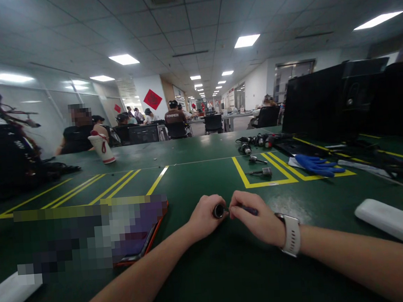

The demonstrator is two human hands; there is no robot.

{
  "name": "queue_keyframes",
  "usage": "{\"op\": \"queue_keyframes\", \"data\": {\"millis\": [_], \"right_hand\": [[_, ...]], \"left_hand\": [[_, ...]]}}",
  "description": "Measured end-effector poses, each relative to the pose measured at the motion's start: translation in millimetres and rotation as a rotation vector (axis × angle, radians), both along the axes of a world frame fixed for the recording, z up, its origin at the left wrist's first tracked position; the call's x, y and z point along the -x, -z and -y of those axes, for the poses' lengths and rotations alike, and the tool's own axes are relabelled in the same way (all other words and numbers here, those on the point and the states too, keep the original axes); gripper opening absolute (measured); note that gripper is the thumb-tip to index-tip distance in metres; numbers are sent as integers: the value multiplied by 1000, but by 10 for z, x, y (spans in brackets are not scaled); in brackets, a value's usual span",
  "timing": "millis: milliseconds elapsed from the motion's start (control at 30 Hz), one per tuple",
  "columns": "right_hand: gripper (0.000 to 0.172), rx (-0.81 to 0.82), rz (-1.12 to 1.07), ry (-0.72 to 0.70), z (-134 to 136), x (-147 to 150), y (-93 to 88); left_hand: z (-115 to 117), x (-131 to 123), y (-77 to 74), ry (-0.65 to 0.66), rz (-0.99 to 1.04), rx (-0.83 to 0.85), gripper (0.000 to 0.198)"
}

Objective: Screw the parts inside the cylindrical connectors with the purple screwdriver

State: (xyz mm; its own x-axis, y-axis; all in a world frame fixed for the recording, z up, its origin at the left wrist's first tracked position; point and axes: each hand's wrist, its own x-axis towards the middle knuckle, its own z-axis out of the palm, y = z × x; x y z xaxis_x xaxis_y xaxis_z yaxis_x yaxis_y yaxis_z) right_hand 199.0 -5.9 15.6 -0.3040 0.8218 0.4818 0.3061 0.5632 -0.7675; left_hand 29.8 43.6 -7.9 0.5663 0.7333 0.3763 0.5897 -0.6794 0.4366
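Note:
Both my hands rest on the green table [211,271], close together near its middle. My left hand [204,217] is closed around a small dark cylindrical part [219,210] with a round metal end facing me. My right hand [253,216], with a white watch on its wrist, pinches a thin dark tool [248,209] whose tip meets that part. The fingers of both hands are curled tight.
A phone in an orange case [139,244] lies left of my hands. Metal parts [261,170] sit inside a yellow-marked square, blue gloves [316,165] beside it. White bars lie at the right [392,222] and left [10,296] edges. Monitors [340,98] stand at right; people sit beyond.

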Motion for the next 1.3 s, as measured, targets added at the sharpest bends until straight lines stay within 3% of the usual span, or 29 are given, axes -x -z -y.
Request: {"op": "queue_keyframes", "data": {"millis": [100,500,767,1167,1300], "right_hand": [[14,-64,56,2,17,0,0],[18,134,-245,1,-70,-8,6],[16,182,-285,-32,-80,-8,-6],[13,412,-528,-14,-173,22,43],[13,391,-536,-15,-148,13,44]], "left_hand": [[1,-2,13,7,0,-30,6],[-34,18,16,-28,103,-16,14],[-29,17,20,33,104,25,13],[-21,5,29,95,124,77,11],[-22,6,23,97,145,107,12]]}}
